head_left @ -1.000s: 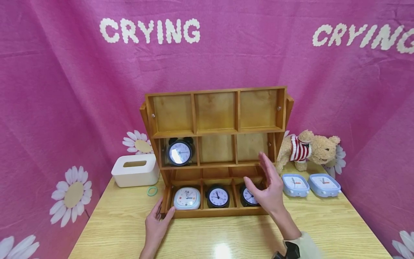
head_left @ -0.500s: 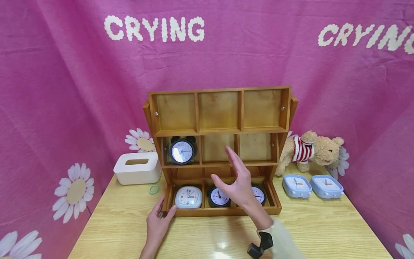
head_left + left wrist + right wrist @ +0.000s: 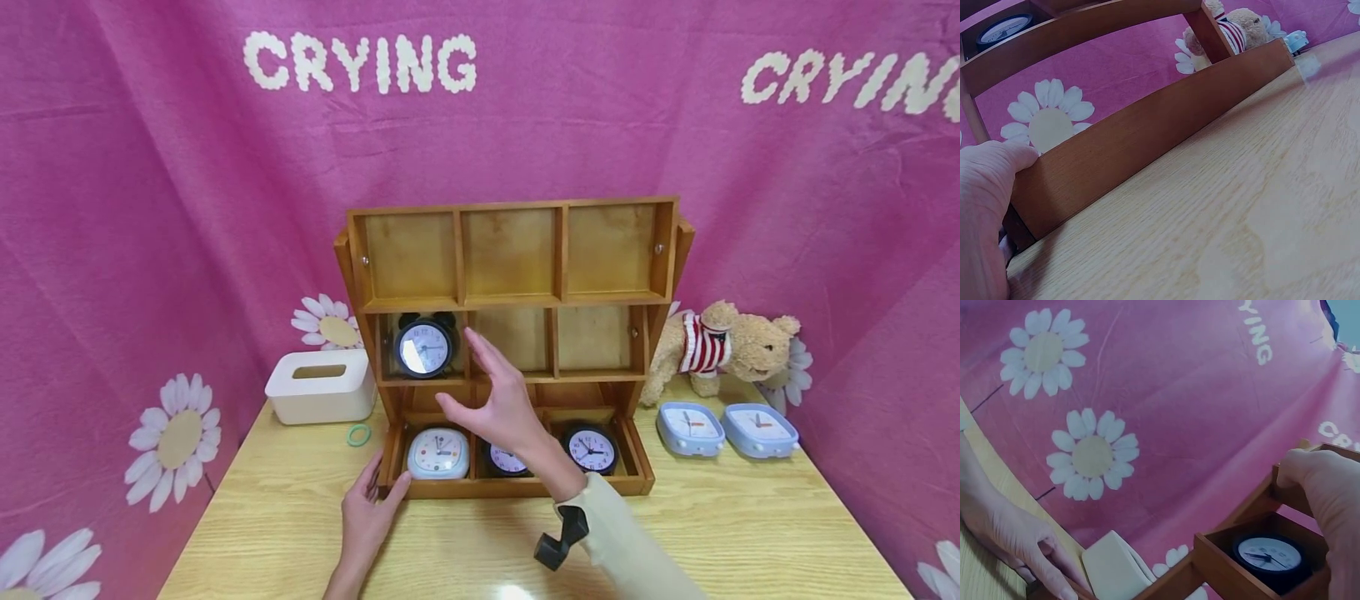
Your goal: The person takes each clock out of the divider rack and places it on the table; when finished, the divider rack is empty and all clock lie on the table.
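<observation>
A three-tier wooden shelf (image 3: 517, 489) stands on the table, divided into square compartments. My left hand (image 3: 366, 521) holds its lower left corner, the thumb on the front board (image 3: 1141, 134). In front of the lower and middle tiers, my right hand (image 3: 502, 408) hangs with thumb and fingers spread, holding nothing. A black twin-bell alarm clock (image 3: 423, 348) sits in the middle tier's left compartment, just beyond those fingertips. The bottom tier holds a pale blue clock (image 3: 438, 454) at left, a black clock (image 3: 504, 462) partly behind my right hand, and another black clock (image 3: 591, 451) at right.
A white tissue box (image 3: 322, 396) and a green ring (image 3: 349, 437) lie left of the shelf. To its right are two light blue clocks (image 3: 690, 431) and a teddy bear (image 3: 753, 348) in a striped shirt. A pink curtain (image 3: 510, 142) surrounds the table.
My right hand has moved left across the shelf front, from the bottom right clock towards the twin-bell clock, uncovering the bottom right clock. The left hand has stayed at the corner.
</observation>
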Available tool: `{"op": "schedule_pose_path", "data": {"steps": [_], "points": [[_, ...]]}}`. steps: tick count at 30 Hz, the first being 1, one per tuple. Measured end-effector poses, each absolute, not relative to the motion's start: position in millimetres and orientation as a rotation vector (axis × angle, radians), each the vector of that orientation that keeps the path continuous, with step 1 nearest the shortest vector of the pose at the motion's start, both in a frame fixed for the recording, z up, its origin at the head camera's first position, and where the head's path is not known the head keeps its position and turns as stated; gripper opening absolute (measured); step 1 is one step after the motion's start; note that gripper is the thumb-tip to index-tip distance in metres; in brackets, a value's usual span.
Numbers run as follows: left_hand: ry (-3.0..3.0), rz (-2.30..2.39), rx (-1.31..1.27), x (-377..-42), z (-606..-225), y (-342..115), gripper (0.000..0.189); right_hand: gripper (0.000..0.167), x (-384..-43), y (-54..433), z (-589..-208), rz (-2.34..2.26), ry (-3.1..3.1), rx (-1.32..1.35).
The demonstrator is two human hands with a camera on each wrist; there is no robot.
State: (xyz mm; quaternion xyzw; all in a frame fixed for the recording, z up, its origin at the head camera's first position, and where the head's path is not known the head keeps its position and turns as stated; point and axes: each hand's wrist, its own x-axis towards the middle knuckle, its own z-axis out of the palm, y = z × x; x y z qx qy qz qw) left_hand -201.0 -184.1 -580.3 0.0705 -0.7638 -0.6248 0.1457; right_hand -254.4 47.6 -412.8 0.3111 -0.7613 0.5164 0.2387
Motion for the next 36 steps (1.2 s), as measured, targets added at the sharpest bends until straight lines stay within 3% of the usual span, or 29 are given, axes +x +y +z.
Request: {"op": "schedule_pose_path", "data": {"steps": [17, 36], "points": [[-2.201, -1.772, 0.204, -202, -580, -186, 0.066, 0.102, -276, 0, -412, 1.233, -2.320, 0.719], [-2.165, -1.769, 0.183, -203, -583, -184, 0.065, 0.097, -280, -37, -416, 0.730, -2.335, 0.369]]}}
